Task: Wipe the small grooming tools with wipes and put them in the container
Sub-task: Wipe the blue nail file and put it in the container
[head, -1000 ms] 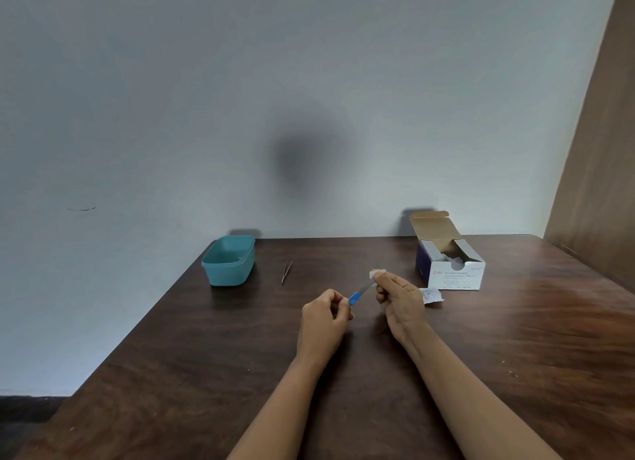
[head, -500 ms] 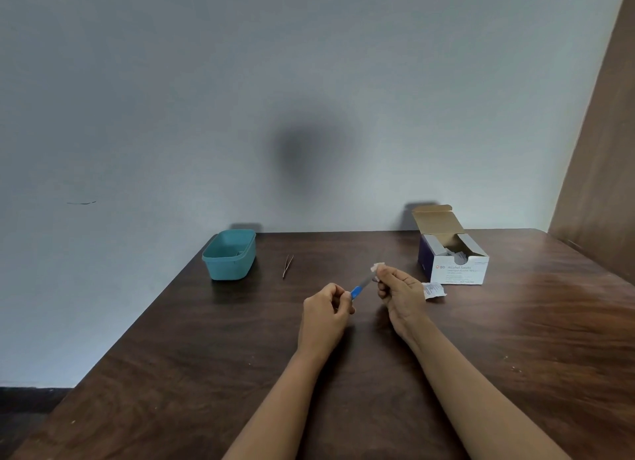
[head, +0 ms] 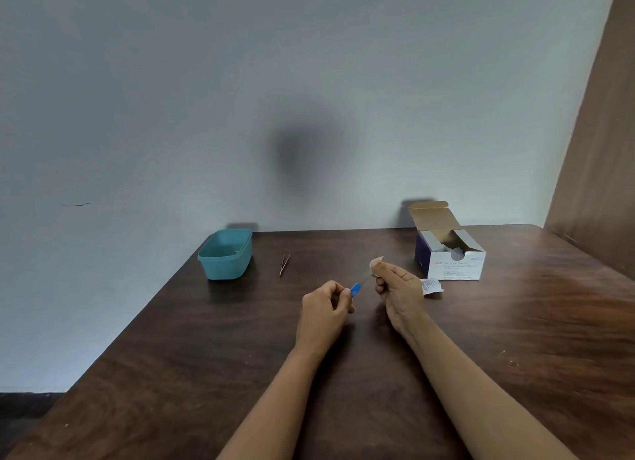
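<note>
My left hand [head: 324, 308] pinches the blue handle of a small grooming tool [head: 357, 287], whose thin metal end slants up to the right. My right hand [head: 398, 287] pinches a small white wipe [head: 375, 262] around that metal end. A pair of tweezers [head: 284, 264] lies on the table beyond my hands. To the left of the tweezers stands the teal container [head: 225, 255], with something small inside it that I cannot make out.
An open box of alcohol swabs [head: 453, 260] stands at the back right of the dark wooden table [head: 515, 339]. A torn white wipe wrapper [head: 431, 285] lies just before the box. A grey wall runs behind; a brown panel [head: 598, 150] rises at right.
My right hand has slid the wipe along the tool's metal end. Both hands have stayed at about the same spot above the table; the view tilted up slightly.
</note>
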Demonstrator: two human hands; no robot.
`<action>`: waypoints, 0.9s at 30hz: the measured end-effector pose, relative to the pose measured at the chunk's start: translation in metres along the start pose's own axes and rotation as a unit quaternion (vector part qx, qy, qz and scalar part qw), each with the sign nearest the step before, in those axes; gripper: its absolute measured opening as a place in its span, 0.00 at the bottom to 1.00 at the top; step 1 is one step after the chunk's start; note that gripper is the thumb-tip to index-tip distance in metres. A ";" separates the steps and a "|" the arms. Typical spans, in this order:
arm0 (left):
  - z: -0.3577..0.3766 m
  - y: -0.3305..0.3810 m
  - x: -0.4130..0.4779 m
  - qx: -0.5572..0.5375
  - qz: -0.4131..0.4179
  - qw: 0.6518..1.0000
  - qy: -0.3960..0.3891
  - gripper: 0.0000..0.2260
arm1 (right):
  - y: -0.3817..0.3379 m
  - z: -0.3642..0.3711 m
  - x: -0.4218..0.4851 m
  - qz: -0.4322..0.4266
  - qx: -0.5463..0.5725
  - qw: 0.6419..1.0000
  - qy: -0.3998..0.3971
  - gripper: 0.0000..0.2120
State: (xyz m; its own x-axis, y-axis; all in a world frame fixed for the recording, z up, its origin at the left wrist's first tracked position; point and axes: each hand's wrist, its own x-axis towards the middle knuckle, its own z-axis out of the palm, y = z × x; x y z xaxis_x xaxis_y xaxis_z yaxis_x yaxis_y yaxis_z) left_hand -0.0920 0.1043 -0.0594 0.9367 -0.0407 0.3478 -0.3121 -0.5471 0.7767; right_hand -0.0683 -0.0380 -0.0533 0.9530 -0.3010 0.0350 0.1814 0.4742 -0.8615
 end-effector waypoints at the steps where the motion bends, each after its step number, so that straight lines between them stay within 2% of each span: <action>1: 0.000 0.000 0.000 0.001 -0.001 1.000 -0.001 0.05 | 0.001 0.000 0.001 0.001 -0.006 1.000 0.004 0.04; 5: 0.001 0.001 -0.001 -0.005 -0.001 1.000 0.002 0.07 | 0.002 -0.002 0.004 0.002 -0.014 1.000 -0.004 0.04; 10: 0.000 0.002 0.000 -0.023 -0.016 1.000 0.002 0.09 | 0.000 -0.003 0.006 0.030 0.040 0.996 -0.067 0.06; 17: -0.005 0.006 -0.003 -0.083 -0.025 0.996 -0.027 0.12 | -0.001 -0.002 0.007 0.053 0.061 0.990 -0.113 0.04; 21: -0.006 0.007 -0.004 -0.117 -0.035 0.992 -0.034 0.13 | -0.002 -0.002 0.004 0.067 0.010 0.989 -0.132 0.04; 27: -0.007 0.006 -0.003 -0.121 -0.034 0.992 -0.033 0.15 | -0.003 -0.001 -0.003 0.040 -0.108 0.973 -0.198 0.06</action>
State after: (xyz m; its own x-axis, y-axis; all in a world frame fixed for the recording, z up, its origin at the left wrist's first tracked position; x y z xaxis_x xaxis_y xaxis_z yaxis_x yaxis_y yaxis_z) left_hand -0.0982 0.1071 -0.0519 0.9625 -0.0694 0.2621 -0.2700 -0.3350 0.9027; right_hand -0.0718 -0.0397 -0.0516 0.9886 0.0922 0.1193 0.0886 0.2849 -0.9545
